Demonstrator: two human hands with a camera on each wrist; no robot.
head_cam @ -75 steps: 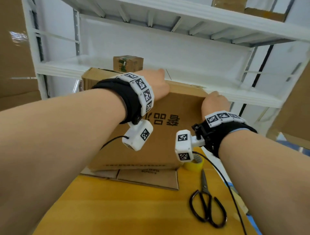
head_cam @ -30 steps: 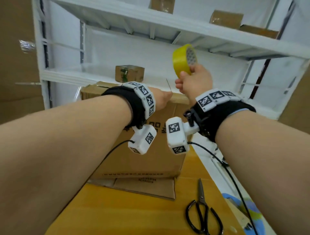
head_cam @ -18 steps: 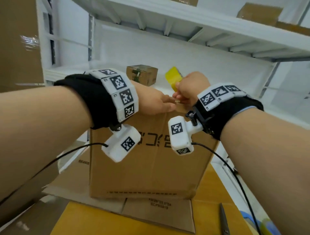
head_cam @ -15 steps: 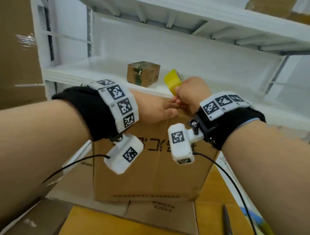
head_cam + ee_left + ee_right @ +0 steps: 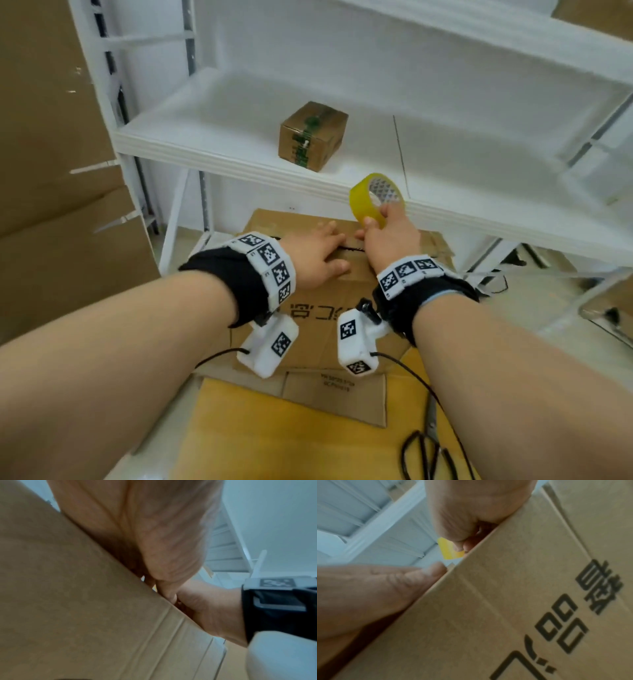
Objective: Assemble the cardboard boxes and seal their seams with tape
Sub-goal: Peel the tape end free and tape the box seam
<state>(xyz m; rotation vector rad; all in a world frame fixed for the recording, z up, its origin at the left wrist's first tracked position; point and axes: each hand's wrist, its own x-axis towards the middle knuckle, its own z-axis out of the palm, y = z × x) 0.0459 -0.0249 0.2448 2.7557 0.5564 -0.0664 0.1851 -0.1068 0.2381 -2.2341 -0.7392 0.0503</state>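
My right grip pinches the tape roll, held just above the box, at its top seam. My left grip lies flat, fingers straight, pressing the flaps down beside that seam. The box stands on the counter, scissors near its front. I judge taping is starting; next I must stick the tape end down and pull along the seam

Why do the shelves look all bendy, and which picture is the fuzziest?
Head view: the wide lens curves the white shelf; the tape roll looks fairly sharp. Left wrist view: fuzziest, the left hand and cardboard box are smeared and dim. Right wrist view: soft, yet the box's print stays readable.
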